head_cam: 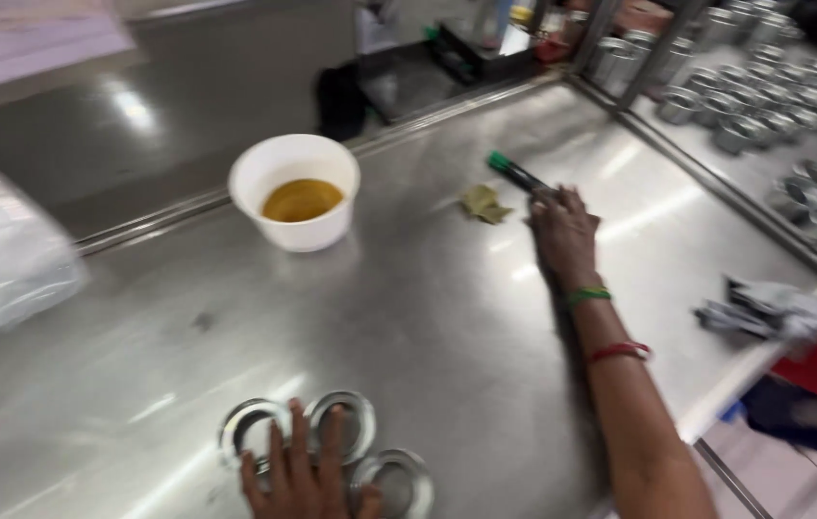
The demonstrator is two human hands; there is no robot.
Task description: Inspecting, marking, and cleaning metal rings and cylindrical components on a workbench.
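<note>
My right hand (562, 231) closes on the green-capped dark brush (514, 174), beside a crumpled yellowish cloth (484, 204). My left hand (305, 476) lies spread on three shallow round steel tins (351, 423). A white bowl of amber oil (295, 190) stands apart.

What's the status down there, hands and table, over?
Left hand flat on three round metal rings. Right hand reaching to the green-capped dark marker. Crumpled yellow-green scrap beside it; white bowl of amber liquid stands apart.

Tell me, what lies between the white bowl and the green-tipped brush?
In the head view, a crumpled yellowish scrap lies between white bowl and brush, on the steel table.
</note>
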